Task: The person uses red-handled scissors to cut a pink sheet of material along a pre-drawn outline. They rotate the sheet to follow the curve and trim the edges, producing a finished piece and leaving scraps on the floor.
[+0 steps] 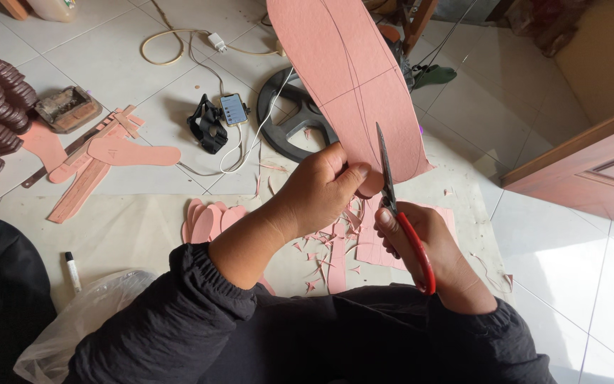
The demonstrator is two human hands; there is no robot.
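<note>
The left hand (pixel 325 186) pinches the lower edge of a pink sheet (pixel 353 78) held upright above the floor, while the right hand (pixel 431 252) is closed through the red handles of the scissors (pixel 399 213), blades biting into that same edge. The sheet looks light and bendy yet firm enough to stand — best gripped close beside the cut. Offcuts (pixel 328 249) crowd the floor mat (pixel 108 227) below; open tile lies toward its right edge.

Pale tiled floor (pixel 108 64) all around, sunlight falling bright across the right side. A wooden door (pixel 591 171) stands at right, beige wall (pixel 605 57) above it, and a sheet (pixel 129 235) covers the tiles.
</note>
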